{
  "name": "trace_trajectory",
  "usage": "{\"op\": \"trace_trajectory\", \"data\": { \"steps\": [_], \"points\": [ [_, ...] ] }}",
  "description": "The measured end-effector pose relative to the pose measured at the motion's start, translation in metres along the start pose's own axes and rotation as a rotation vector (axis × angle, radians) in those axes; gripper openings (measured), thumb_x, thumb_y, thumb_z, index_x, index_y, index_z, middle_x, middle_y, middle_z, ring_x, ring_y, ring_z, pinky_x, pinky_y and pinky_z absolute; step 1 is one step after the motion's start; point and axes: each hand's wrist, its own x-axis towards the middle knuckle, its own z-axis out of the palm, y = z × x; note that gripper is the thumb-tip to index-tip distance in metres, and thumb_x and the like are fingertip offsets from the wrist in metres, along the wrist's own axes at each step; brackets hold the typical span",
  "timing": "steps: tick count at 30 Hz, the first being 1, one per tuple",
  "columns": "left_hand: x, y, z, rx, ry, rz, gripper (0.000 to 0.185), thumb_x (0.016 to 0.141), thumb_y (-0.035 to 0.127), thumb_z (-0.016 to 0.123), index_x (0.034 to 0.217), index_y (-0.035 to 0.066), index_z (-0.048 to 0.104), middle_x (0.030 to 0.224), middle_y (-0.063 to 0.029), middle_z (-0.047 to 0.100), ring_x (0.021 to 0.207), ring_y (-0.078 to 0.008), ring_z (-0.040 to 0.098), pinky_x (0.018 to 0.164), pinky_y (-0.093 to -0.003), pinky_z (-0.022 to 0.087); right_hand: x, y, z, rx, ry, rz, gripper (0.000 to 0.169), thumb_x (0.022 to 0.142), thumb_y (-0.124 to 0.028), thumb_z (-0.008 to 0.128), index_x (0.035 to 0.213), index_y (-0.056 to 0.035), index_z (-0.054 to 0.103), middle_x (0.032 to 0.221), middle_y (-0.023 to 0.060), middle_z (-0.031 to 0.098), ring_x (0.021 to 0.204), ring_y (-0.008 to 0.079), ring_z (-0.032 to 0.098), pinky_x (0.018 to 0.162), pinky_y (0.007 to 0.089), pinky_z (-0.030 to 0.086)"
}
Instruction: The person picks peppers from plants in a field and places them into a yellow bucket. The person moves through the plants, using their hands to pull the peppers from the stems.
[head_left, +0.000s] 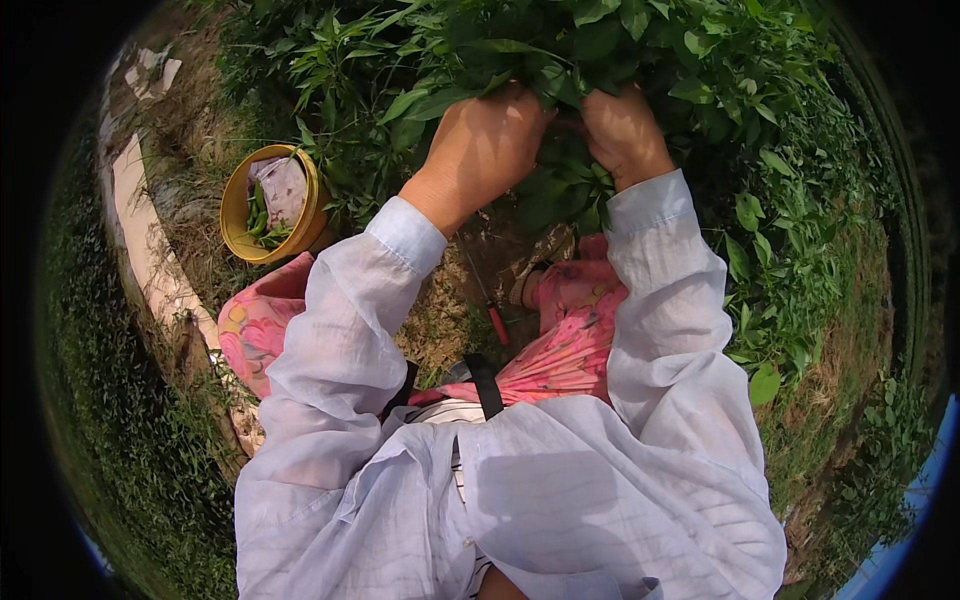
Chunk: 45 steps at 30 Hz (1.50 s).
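Observation:
Both of my hands reach into leafy green pepper plants (570, 45) at the top of the view. My left hand (491, 139) has its back to the camera, with curled fingers partly hidden under the leaves. Just to its right, my right hand (626, 131) is also curled among the foliage, its fingertips hidden by leaves. Whether either one grips a stem or a pepper cannot be seen. Left of my left arm stands a yellow bucket (321, 217) holding several green peppers (259, 214) and a pale patterned cloth (283, 187).
A tool with a red handle (498, 325) lies on the dry soil (431, 322) between my legs. A pale strip (150, 240) runs along the ground at the left. More dense plants (795, 247) stand close on the right.

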Motion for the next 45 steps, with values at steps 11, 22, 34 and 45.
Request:
{"op": "trace_trajectory", "data": {
  "steps": [11, 22, 34, 45],
  "points": [
    [-0.062, 0.020, 0.010, -0.524, -0.287, -0.271, 0.018, 0.081, 0.016, 0.058, 0.078, 0.002, 0.047, 0.076, -0.0147, 0.053, 0.073, -0.0368, 0.055, 0.060, -0.0442, 0.044, 0.021, -0.034, -0.006, 0.056, -0.156, 0.128, 0.029, 0.090, -0.016, 0.054, 0.114, -0.0010, 0.053, 0.105, 0.0127, 0.061, 0.090, 0.0237, 0.062, 0.070, 0.0319, 0.052],
    [0.034, -0.036, 0.018, -0.212, -0.195, -0.126, 0.042, 0.083, 0.025, 0.056, 0.121, 0.009, 0.051, 0.091, -0.0161, 0.063, 0.081, -0.0306, 0.060, 0.071, -0.0374, 0.047, -0.029, -0.081, -0.035, -0.589, -0.242, 0.230, 0.043, 0.085, -0.020, 0.062, 0.121, 0.0003, 0.050, 0.106, 0.0100, 0.063, 0.097, 0.0183, 0.059, 0.083, 0.0341, 0.047],
    [0.059, -0.051, 0.008, -0.177, -0.218, -0.370, 0.038, 0.082, 0.025, 0.053, 0.116, 0.006, 0.052, 0.091, -0.0194, 0.063, 0.082, -0.0329, 0.062, 0.071, -0.0415, 0.048, -0.129, -0.087, -0.083, -1.438, -0.514, -0.248, 0.025, 0.074, -0.006, 0.065, 0.098, -0.0008, 0.061, 0.097, 0.0165, 0.062, 0.094, 0.0328, 0.058, 0.080, 0.0365, 0.047],
    [0.052, -0.039, -0.010, -0.240, -0.329, -0.469, 0.047, 0.084, 0.026, 0.052, 0.128, 0.009, 0.047, 0.113, -0.0191, 0.058, 0.101, -0.0325, 0.058, 0.085, -0.0391, 0.045, -0.133, -0.051, 0.000, -1.156, -0.829, -0.142, 0.032, 0.082, -0.011, 0.062, 0.112, -0.0021, 0.056, 0.104, 0.0150, 0.060, 0.092, 0.0293, 0.060, 0.078, 0.0344, 0.049]
  ]
}}
